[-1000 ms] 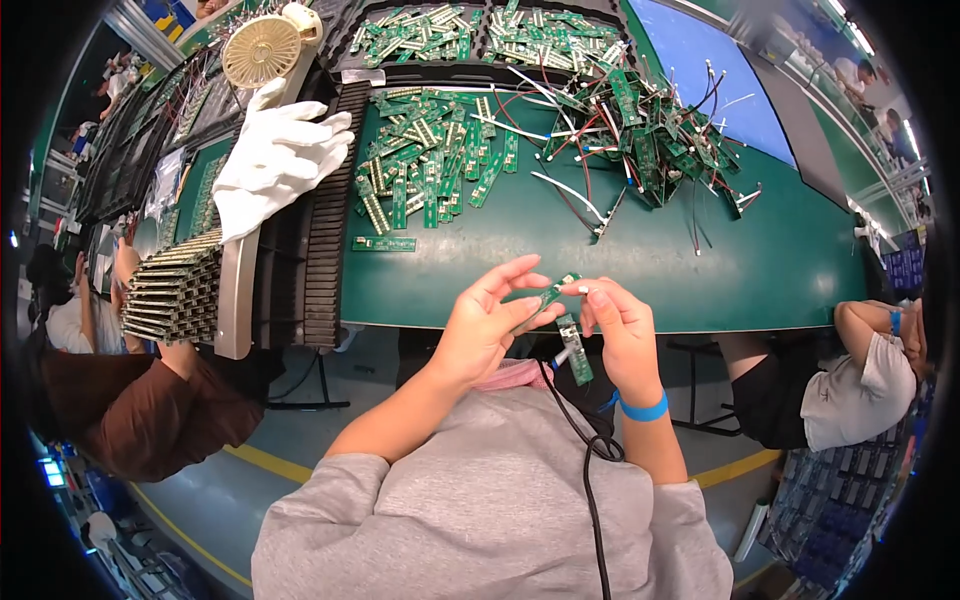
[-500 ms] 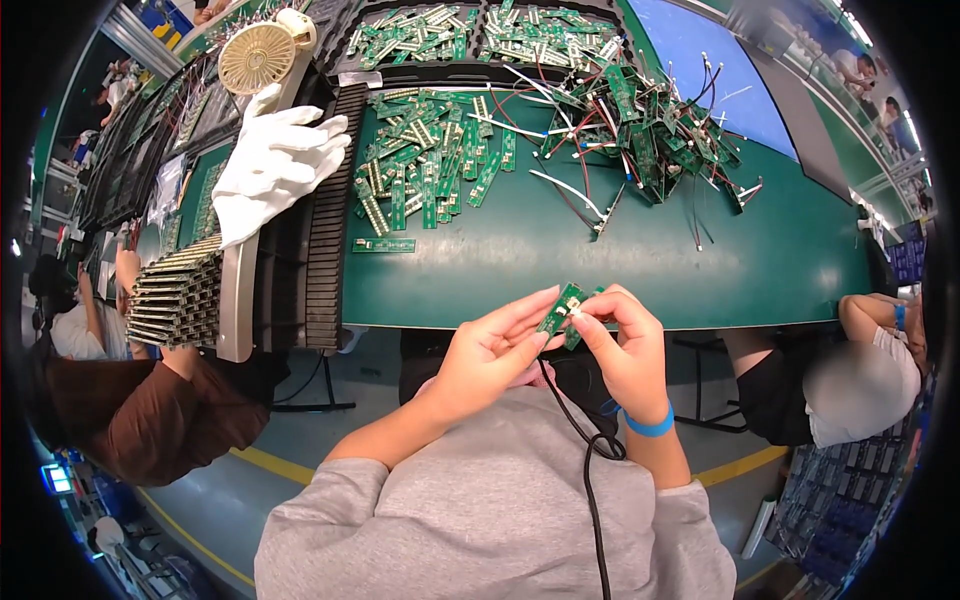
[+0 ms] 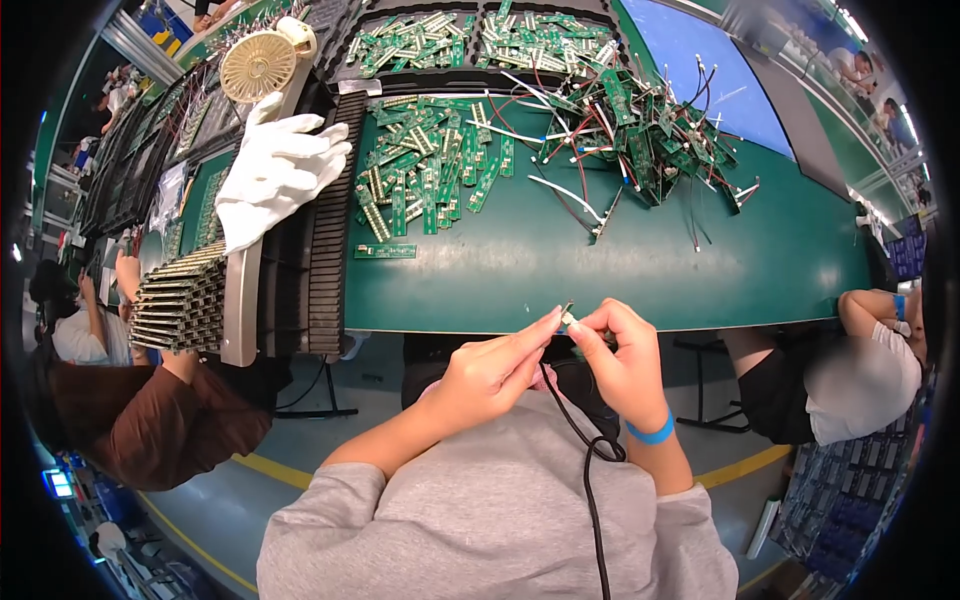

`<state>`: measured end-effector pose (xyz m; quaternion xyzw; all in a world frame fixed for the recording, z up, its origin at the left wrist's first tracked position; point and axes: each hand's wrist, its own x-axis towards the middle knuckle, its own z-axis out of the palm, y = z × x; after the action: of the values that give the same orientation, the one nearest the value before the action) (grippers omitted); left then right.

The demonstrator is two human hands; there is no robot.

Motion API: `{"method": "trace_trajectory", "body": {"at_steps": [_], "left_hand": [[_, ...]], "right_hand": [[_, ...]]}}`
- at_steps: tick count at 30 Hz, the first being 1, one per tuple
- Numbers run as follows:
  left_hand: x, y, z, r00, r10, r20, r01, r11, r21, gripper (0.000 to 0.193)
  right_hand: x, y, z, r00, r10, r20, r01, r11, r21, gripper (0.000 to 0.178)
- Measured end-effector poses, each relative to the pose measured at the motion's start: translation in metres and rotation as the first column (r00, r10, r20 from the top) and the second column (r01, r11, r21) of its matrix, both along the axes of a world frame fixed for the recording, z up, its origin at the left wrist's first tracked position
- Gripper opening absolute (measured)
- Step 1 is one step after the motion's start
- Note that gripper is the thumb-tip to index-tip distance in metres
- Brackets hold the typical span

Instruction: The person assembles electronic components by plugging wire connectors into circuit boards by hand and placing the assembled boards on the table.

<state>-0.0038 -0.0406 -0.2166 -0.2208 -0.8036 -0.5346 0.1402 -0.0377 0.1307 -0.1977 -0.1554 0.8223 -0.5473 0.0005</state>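
At the table's near edge, my left hand (image 3: 490, 372) pinches a small green circuit board (image 3: 568, 308) between thumb and fingertips. The board is turned almost edge-on, so only a thin strip of it shows. A small white connector (image 3: 569, 319) sits on it. My right hand (image 3: 624, 362), with a blue band on its wrist, has thumb and forefinger closed at the connector side of the board. Its other fingers are curled, and what lies under them is mostly hidden.
Loose circuit boards (image 3: 430, 160) lie on the green table (image 3: 480, 285). Beyond them is a black tray (image 3: 475, 77) of boards. Wired boards (image 3: 650, 140) form a tangled heap to the right. A white glove (image 3: 280, 175), a fan (image 3: 260, 66) and stacked boards (image 3: 180, 300) stand left. People sit on both sides.
The board has turned from showing its green face to nearly edge-on. My left fingers have straightened and rolled over it, while the right hand has shifted slightly at the connector.
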Motion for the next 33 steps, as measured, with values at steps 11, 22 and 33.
{"method": "trace_trajectory", "body": {"at_steps": [11,22,33], "left_hand": [[0.004,-0.007,0.0,0.976,-0.154,-0.155,0.122,0.972,-0.2,0.058],[-0.006,-0.004,-0.012,0.987,-0.155,0.038,0.158,0.979,-0.127,0.054],[-0.02,-0.009,-0.005,0.974,-0.093,0.209,0.145,0.957,-0.25,0.048]], "right_hand": [[0.003,0.01,-0.006,0.868,0.271,0.416,-0.081,0.904,-0.42,0.014],[-0.004,0.006,-0.039,0.898,0.204,0.389,-0.013,0.897,-0.442,0.016],[0.005,0.0,-0.019,0.966,0.099,0.237,-0.111,0.993,0.036,0.014]]}}
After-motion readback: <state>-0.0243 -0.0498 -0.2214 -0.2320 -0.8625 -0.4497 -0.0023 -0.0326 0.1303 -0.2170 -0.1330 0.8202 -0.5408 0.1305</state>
